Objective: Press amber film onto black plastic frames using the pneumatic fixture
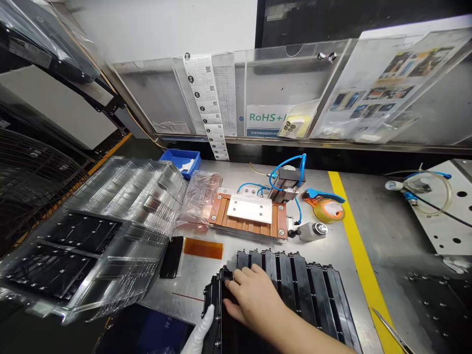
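Observation:
Several long black plastic parts stand side by side in a row near the front of the metal bench. At the left end of the row is one black plastic part with small studs on its outer side. My right hand, bare, reaches across with its fingers bent over the top of this end part. Low in the picture, my left hand wears a white glove and lies along the part's left side. Its thumb or finger shows against the edge, and the rest is out of sight. Both hands hold the same part.
Stacked clear trays stand at left, some black parts in them. Behind lies a brown fixture with blue air hoses, beside a tape roll and a bottle. A phone lies centre-left; scissors lie at right.

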Available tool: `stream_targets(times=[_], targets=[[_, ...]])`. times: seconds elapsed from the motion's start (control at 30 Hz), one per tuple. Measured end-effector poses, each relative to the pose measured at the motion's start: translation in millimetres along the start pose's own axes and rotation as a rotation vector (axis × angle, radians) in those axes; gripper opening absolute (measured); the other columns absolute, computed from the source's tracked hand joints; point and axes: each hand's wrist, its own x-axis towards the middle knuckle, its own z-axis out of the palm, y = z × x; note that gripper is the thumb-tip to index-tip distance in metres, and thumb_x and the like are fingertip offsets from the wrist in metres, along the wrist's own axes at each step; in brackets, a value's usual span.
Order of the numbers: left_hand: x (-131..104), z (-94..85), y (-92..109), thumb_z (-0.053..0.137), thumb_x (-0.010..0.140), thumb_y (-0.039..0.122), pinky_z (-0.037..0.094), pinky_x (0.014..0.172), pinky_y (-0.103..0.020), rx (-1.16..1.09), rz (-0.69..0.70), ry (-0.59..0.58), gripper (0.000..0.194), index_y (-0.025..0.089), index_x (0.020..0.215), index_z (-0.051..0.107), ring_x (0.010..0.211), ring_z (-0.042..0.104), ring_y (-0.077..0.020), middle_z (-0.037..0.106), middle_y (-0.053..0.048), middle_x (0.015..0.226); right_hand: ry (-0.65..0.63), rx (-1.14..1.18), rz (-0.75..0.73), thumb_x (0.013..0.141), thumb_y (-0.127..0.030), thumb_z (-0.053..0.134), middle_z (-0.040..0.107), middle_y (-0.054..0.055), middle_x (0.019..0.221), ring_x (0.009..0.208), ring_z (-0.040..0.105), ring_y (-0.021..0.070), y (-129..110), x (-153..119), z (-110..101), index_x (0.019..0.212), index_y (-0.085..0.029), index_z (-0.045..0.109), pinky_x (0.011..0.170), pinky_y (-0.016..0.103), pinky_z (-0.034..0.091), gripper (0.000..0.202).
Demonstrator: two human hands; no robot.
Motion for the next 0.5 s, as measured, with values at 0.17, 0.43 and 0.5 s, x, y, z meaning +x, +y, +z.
stream_targets(times=[0.17,0.43,0.5], targets=[[7.2,7.5,1.6,0.06,0.091,0.037,0.053,0.092,-0.045,-0.009,0.02,0.013,0.029,0.022,0.116,0.062,0.111,0.06,-0.0247,0.061,-0.008,0.127,0.004,0.007,-0.07,0.075,-0.016,0.068,0.065,-0.001,0.059,0.054,0.058,0.015,-4.4,2.6,2.7,0.059,-0.019,0.06,0.057,0.033,0.035,0.019],[3.8,0.7,-9.8,0.058,0.092,0.04,0.051,0.096,-0.045,-0.024,0.009,-0.002,0.029,0.024,0.115,0.063,0.113,0.059,-0.0246,0.061,-0.007,0.129,0.072,0.135,-0.14,0.085,-0.012,0.047,0.061,-0.001,0.061,0.051,0.054,0.0132,-15.6,-12.0,-5.1,0.068,-0.02,0.054,0.054,0.029,0.036,0.02],[1.3,-3.5,-13.7,0.057,0.092,0.043,0.051,0.094,-0.046,-0.022,0.0,-0.014,0.034,0.022,0.119,0.061,0.111,0.06,-0.0248,0.061,-0.008,0.127,0.122,0.195,-0.15,0.087,-0.014,0.043,0.06,-0.002,0.059,0.049,0.053,0.0121,-19.8,-19.2,2.2,0.067,-0.021,0.054,0.051,0.028,0.035,0.024]])
